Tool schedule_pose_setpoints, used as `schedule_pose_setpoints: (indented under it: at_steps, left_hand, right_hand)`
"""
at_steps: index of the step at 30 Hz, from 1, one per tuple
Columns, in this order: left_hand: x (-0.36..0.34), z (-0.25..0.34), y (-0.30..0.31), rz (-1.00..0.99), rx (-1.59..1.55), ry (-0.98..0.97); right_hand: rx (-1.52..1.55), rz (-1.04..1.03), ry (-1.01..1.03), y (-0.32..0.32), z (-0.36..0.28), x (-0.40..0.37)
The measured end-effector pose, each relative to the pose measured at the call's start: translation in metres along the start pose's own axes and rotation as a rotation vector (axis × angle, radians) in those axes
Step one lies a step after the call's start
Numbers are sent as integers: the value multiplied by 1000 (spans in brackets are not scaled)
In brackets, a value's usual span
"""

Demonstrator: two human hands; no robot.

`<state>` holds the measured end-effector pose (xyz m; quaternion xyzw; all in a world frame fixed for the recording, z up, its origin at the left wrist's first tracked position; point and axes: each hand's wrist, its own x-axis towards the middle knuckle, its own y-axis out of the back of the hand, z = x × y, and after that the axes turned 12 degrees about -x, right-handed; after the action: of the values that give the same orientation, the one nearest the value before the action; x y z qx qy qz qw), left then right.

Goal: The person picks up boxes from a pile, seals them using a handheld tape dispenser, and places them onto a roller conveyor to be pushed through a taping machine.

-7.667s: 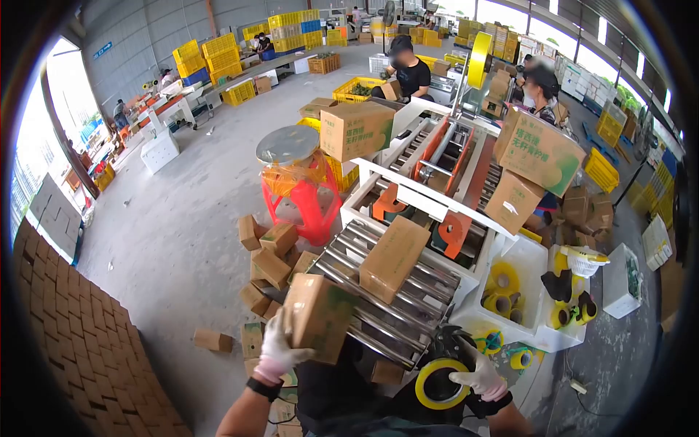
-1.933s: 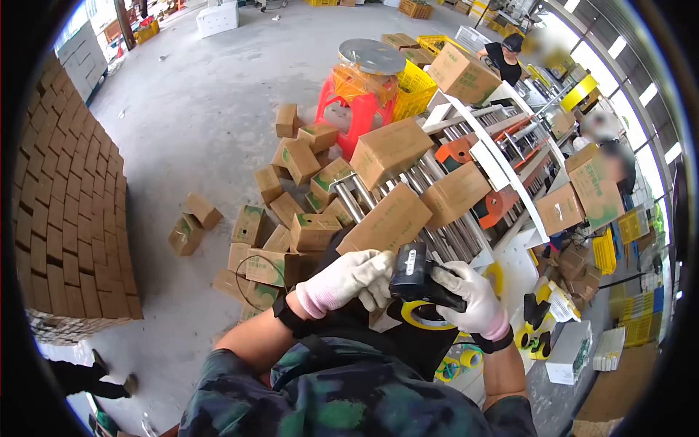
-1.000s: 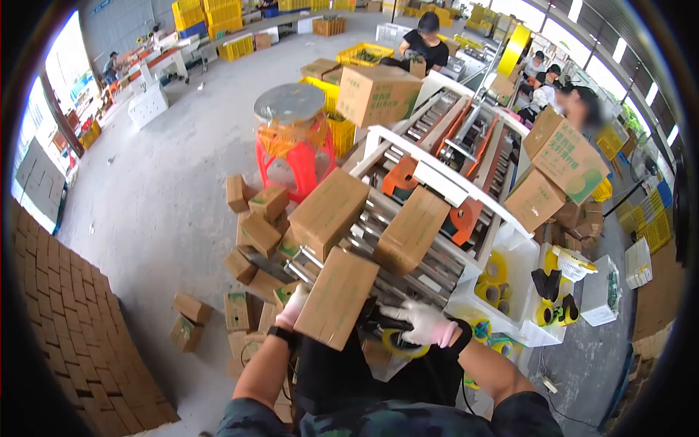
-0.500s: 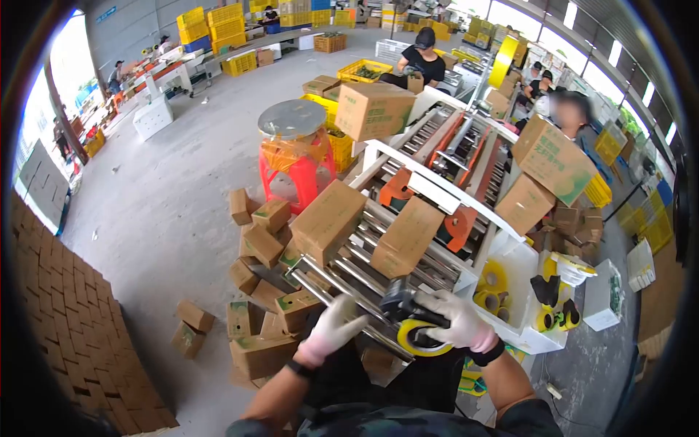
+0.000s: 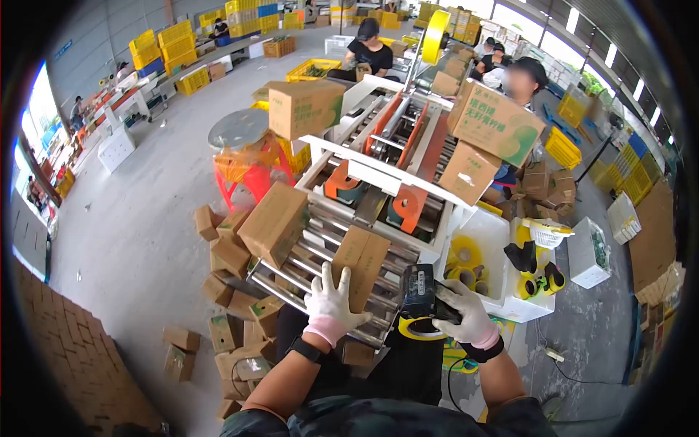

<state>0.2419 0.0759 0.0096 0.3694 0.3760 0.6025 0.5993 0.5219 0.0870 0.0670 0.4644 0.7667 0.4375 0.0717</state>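
Observation:
My left hand (image 5: 331, 302), in a white glove with a pink cuff, is spread open over the rollers, its fingertips right at the near left edge of a small brown carton (image 5: 362, 262). Gloved likewise, my right hand (image 5: 466, 313) grips a black tape gun (image 5: 418, 291) with a yellow tape roll, to the right of that carton. Both hands are over the near end of the roller conveyor (image 5: 317, 251). A second brown carton (image 5: 275, 222) rests on the rollers farther left.
Small boxes (image 5: 229, 255) are heaped left of the conveyor, beside a red stool (image 5: 251, 182). Large printed cartons (image 5: 309, 109) flank the machine. At right, a white bin (image 5: 491, 226) holds yellow tape rolls. Other people (image 5: 371, 54) sit behind the machine. Stacked brown cardboard (image 5: 65, 349) lines the left.
My left hand has come forward to the carton and spread its fingers. The tape gun has turned upright in my right hand. The whole view has shifted, with the scene moving left.

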Motion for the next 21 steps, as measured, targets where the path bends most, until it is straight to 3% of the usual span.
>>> schedule_pose_setpoints:
  at_steps: [1,3,5,6,7,11,12,14,17,21]
  left_hand:
    - [-7,-2,2,60,53,-47]
    - [-9,-13,14,279,-199,-296]
    - [-6,-17,22,-170,-1099,-224]
    - [-9,-12,32,-397,-1439,-88]
    - [-11,-8,39,-517,-1586,-140]
    - [-16,15,46,-648,-1686,-106]
    - [-16,17,49,-649,-1636,-62]
    - [-15,19,57,-647,-1526,30]
    - [-17,5,46,-582,-1728,-14]
    - [-5,-14,36,-819,-2063,203]
  right_hand:
    - [7,-6,20,-1,-1,2]
    - [4,-4,57,-6,-2,4]
    - [-9,-19,87,-9,-5,4]
    - [-12,-29,103,-10,-6,8]
    - [-16,-39,120,-9,-8,10]
    - [183,-59,-26,-18,-10,1]
    - [-2,-43,98,-11,-20,9]
    - [-77,-30,150,-10,-23,12]
    - [-166,3,170,-7,-26,16]
    - [-271,-33,208,-5,-27,26]
